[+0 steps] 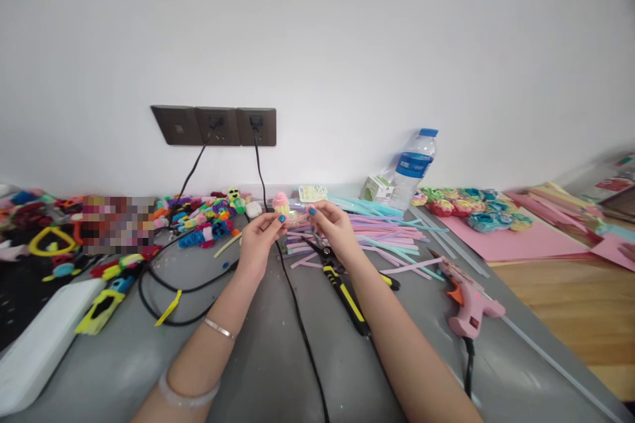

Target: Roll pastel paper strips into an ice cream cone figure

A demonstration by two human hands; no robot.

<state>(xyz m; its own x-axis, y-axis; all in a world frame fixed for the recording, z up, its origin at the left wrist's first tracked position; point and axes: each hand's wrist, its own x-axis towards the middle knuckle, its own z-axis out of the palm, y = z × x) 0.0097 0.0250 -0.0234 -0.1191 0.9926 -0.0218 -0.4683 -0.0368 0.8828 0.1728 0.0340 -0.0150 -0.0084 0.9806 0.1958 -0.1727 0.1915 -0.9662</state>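
My left hand (260, 241) pinches a small fuzzy figure (281, 203), pink on top and pale yellow below, between thumb and fingertips. A pink pipe cleaner (298, 219) runs from the figure toward my right hand (335, 228), whose thumb and finger are closed on its other end. Both hands are raised over the middle of the table. Behind and beneath them lies a spread of pink, purple and turquoise pipe cleaners (391, 231). Black-and-yellow pliers (347, 294) lie beside my right forearm, which partly hides them.
A pink glue gun (469, 310) rests at the right, near a water bottle (413, 168) and a small box (378, 189). Black cables (295, 297) cross the grey table (258, 357). Colourful fuzzy crafts (208, 218) and a white slab-like object (49, 344) lie left; pink paper (489, 234) lies right.
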